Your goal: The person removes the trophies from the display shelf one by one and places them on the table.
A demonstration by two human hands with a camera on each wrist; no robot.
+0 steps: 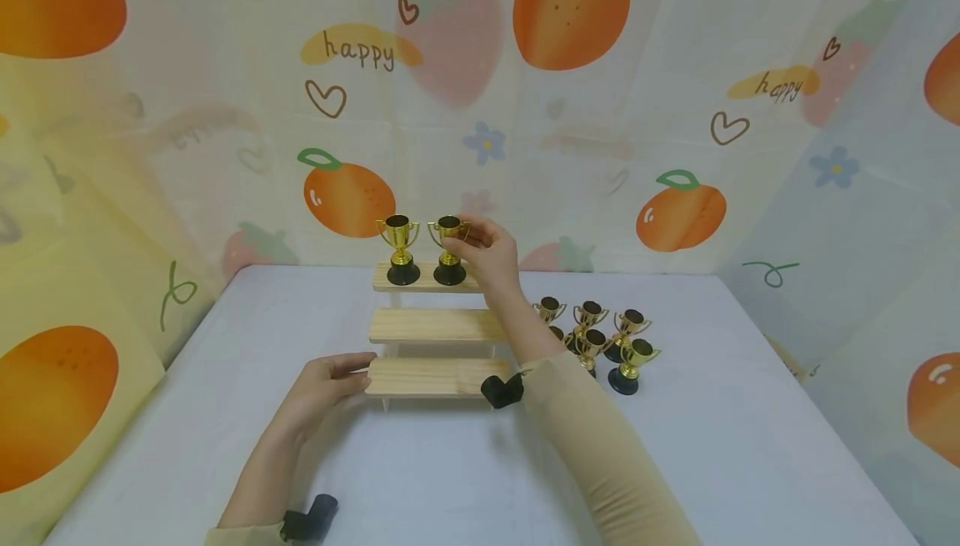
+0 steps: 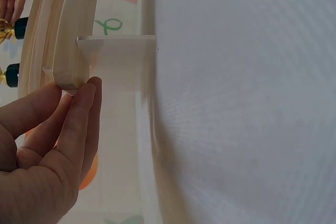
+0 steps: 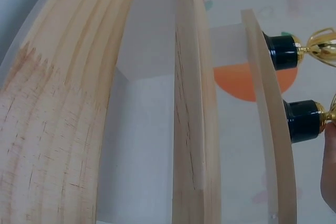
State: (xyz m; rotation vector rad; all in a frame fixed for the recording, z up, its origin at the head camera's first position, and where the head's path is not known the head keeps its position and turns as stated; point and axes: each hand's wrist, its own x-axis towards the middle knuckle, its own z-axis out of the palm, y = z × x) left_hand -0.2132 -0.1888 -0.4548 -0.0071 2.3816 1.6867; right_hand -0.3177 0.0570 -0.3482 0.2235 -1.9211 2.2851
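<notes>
A three-tier wooden display stand [image 1: 435, 377] with clear side supports stands on the table. Two small gold trophies with black bases are on its top board, the left trophy [image 1: 402, 270] and the middle trophy [image 1: 449, 271]. My right hand [image 1: 491, 258] pinches the middle trophy by its cup and handle; its base sits on the board. In the right wrist view only part of that hand shows beside the trophy [image 3: 304, 120]. My left hand [image 1: 318, 392] pinches the left end of the bottom board [image 2: 76, 51] between thumb and fingers.
Several more gold trophies [image 1: 626, 368] stand grouped on the white-covered table [image 1: 720, 446], right of the stand and partly behind my right forearm. A fruit-print cloth [image 1: 570, 146] hangs behind the table and along both sides.
</notes>
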